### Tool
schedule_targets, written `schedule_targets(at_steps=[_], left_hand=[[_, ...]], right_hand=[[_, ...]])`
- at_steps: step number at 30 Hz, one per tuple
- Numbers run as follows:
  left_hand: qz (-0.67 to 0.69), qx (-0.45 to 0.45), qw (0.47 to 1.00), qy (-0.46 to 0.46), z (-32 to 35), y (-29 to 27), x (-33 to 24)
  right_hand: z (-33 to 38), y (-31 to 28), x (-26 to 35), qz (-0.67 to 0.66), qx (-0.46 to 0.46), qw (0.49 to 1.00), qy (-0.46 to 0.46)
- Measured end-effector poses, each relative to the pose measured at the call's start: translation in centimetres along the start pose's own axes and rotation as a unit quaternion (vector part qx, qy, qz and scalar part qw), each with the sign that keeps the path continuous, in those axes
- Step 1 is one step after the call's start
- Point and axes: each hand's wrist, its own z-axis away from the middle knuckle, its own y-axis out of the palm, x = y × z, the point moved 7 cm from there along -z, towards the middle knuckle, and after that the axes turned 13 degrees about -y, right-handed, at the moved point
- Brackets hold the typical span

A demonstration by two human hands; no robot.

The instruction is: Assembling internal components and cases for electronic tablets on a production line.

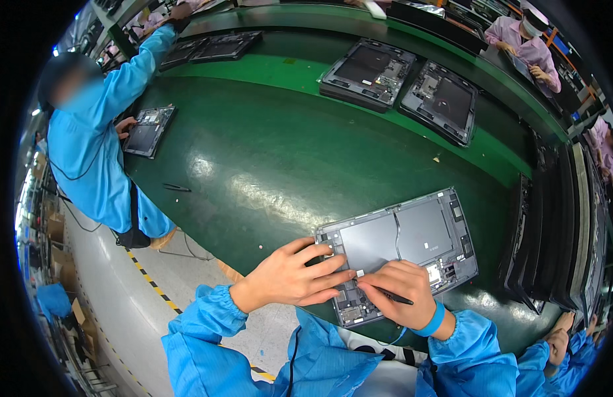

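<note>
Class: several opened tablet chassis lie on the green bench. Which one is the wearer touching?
The nearest chassis, under both hands: left hand, right hand. The others lie farther away.

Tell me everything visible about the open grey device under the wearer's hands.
The open grey device is a flat rectangular chassis lying face down, tilted, on the green belt. Two large dark panels fill its middle; small boards and connectors line its edges, with a white label near the lower right. The left hand lies flat on its near-left corner; the right hand presses its lower edge while holding a thin black tool.
</note>
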Motion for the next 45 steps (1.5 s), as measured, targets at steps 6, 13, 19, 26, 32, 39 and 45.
schedule_targets(at_steps=[6, 13, 19, 26, 32, 39, 45], left_hand=[[-0.001, 0.011, 1.000, -0.016, -0.1, 0.1, -0.5], [0.092, 0.013, 0.991, -0.093, 0.3, 0.1, -2.1], [0.039, 0.023, 0.995, -0.091, 0.2, 0.0, -3.6], [0.019, 0.027, 0.998, -0.048, -0.6, 0.2, -4.6], [0.017, -0.001, 0.998, -0.060, -1.0, 0.5, -5.1], [0.021, 0.004, 0.998, -0.062, -1.7, 1.1, -5.2], [0.016, -0.064, 0.992, -0.108, -1.7, -0.2, -4.5]], right_hand=[[0.5, -0.4, 0.4, -0.001, -0.003, 1.000, -0.014], [1.4, -1.1, 0.2, -0.007, -0.016, 1.000, -0.006], [1.8, -2.8, 0.5, 0.037, -0.035, 0.999, 0.005], [3.3, -4.5, 0.6, 0.059, -0.050, 0.997, 0.012], [4.3, -5.3, 0.5, 0.071, -0.063, 0.995, 0.018], [5.0, -5.7, 0.6, 0.154, -0.068, 0.986, 0.016], [5.8, -6.1, 0.5, 0.133, -0.115, 0.984, 0.005]])
